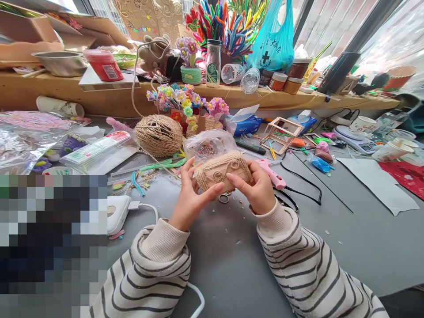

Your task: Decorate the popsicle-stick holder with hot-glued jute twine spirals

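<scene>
Between both hands I hold a small tan box-like piece (pixel 222 172) wrapped with twine at its two ends and bearing two coiled twine rosettes on its face. My left hand (pixel 190 194) grips its left end, thumb along the lower edge. At the right end, my right hand (pixel 258 185) closes around it, with the thumb on the front. Behind it lies a clear plastic bag (pixel 210 143) with small bits inside. A large ball of twine (pixel 159 135) sits to the left. Just below the piece, a small metal ring (pixel 224 199) rests on the grey table.
A pink glue gun (pixel 272 174) with a black cord lies to the right, near a wooden frame (pixel 281 134). White paper (pixel 377 185) and a digital scale (pixel 356 140) are farther right. At left is a white power adapter (pixel 118 214) with a cable. A crowded ledge (pixel 132 97) runs along the back.
</scene>
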The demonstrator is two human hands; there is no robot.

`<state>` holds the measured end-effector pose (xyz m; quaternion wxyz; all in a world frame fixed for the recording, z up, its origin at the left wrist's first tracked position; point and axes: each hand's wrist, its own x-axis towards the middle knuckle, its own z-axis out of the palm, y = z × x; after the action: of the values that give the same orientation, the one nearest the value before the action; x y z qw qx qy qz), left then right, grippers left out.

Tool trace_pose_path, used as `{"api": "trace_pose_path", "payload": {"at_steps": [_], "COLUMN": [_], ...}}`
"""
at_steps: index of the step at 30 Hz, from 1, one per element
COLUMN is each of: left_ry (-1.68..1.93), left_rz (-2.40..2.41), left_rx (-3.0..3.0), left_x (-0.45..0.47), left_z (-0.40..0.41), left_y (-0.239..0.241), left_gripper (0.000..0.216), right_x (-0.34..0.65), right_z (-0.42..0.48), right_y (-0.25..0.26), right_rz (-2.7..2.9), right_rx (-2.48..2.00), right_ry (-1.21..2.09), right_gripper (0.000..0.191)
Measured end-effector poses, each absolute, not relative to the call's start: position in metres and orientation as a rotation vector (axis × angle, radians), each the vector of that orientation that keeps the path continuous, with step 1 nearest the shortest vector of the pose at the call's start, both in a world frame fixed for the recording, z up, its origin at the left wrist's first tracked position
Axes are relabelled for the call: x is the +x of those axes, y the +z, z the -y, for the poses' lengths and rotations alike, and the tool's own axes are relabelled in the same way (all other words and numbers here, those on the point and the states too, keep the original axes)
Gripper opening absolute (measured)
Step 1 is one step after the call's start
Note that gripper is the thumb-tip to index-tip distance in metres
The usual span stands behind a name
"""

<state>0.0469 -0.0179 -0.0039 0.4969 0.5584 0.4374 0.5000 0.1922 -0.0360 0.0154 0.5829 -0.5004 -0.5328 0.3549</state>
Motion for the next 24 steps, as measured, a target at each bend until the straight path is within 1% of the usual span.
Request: {"api": "trace_pose_path", "payload": {"at_steps": [5,8,14,24], "left_ry": [1.222,1.203,1.202,1.153], "left_rz": [-1.109,-1.126,-1.137,-1.155], "left_rx": [1.233,1.226,1.193,1.270], "left_x": [0.0509,0.0511,0.0497,0.0468], "left_z": [0.0213,0.0215,0.0203,0.0182], "left_y": [-0.0013,0.0003,0.0000,-0.0033], "left_gripper": [0.079,0.079,0.076,0.075], "right_x": [0.1894,0.1918,0.1971,0.1958], "right_z": [0.0391,0.0382,0.0356,0.0346], "right_y": [0.0170,0.0181,0.0183,0.0131], "right_rz": [1.350,1.351,1.381,1.385], "right_rx": [-1.166,-1.127,-1.072,-1.101], "right_ry": [0.838,0.909,1.010,0.960], "right_gripper": [0.026,0.028,0.027,0.023]}}
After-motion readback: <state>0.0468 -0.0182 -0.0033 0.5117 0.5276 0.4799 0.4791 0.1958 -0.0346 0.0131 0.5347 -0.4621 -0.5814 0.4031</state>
